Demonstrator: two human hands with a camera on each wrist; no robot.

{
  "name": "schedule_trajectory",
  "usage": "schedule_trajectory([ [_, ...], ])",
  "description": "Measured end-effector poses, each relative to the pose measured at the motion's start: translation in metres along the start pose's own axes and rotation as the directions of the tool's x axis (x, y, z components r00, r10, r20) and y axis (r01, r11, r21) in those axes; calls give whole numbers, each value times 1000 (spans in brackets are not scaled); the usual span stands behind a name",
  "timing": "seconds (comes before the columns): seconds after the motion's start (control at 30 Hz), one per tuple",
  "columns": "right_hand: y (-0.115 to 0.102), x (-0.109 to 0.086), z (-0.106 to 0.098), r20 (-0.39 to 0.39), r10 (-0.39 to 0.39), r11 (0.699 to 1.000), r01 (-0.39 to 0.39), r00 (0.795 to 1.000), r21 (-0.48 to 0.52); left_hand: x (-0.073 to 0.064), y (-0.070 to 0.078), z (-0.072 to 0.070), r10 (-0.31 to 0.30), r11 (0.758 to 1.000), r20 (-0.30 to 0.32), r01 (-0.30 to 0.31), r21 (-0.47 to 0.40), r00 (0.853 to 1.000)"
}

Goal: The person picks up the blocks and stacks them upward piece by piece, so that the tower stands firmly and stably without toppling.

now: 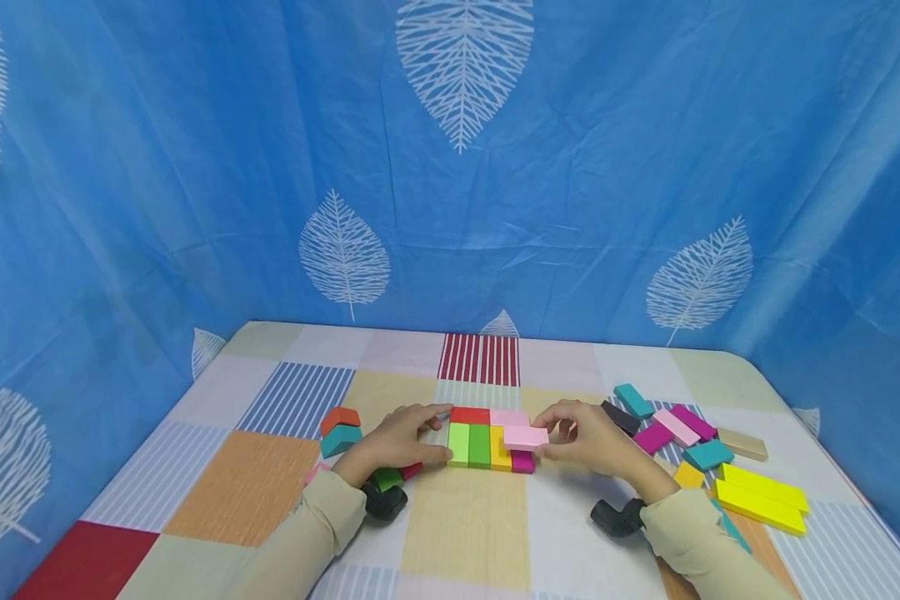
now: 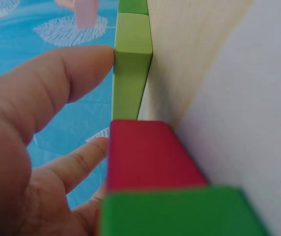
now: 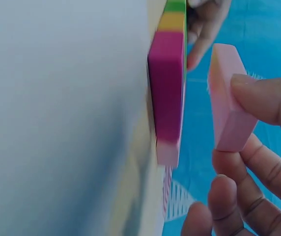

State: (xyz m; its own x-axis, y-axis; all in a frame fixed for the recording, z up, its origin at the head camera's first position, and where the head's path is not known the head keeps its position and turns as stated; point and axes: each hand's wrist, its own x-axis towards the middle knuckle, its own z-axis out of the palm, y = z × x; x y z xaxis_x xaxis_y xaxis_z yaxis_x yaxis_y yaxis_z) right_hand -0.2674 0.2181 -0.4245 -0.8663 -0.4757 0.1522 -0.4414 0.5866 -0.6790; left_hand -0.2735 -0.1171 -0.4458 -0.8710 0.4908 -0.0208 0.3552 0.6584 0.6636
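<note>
A flat group of wooden blocks lies mid-table in the head view: a light green block (image 1: 458,446), a green block (image 1: 479,446), an orange-yellow block (image 1: 498,457) and a magenta block (image 1: 522,463). Behind them lie a red block (image 1: 469,415) and a pink block (image 1: 508,417). My right hand (image 1: 588,437) pinches another pink block (image 3: 229,115) between thumb and fingers, raised above the group's right end. At the left end, my left hand (image 1: 405,437) has its thumb tip touching the light green block, its other fingers extended toward the red block.
Loose blocks lie to the right, among them a long yellow block (image 1: 760,507), a teal block (image 1: 633,401) and a black block (image 1: 620,417). By the left forearm are an orange block (image 1: 341,419), a teal block (image 1: 341,440) and a green block (image 1: 387,478). A blue curtain (image 1: 450,208) hangs behind.
</note>
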Motion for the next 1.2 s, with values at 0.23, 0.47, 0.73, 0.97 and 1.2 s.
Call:
schedule_trajectory([
  [0.23,-16,-7,16,101,-48,999,45,994,27,-3,-2,4,-24,1000,-4,24,-8,1000],
  [0.47,-34,-11,34,170,-41,999,46,985,-25,-3,0,3,-26,1000,-4,26,-15,1000],
  [0.73,-51,-7,48,177,-57,989,80,983,-127,-3,1,2,-33,999,-15,32,-23,999],
  [0.97,-62,-1,54,180,-34,979,69,983,-192,-2,1,1,-26,999,-17,25,-20,1000],
  [1.2,-65,-2,51,203,-8,989,38,979,-145,0,1,0,-31,999,-17,31,-18,999],
])
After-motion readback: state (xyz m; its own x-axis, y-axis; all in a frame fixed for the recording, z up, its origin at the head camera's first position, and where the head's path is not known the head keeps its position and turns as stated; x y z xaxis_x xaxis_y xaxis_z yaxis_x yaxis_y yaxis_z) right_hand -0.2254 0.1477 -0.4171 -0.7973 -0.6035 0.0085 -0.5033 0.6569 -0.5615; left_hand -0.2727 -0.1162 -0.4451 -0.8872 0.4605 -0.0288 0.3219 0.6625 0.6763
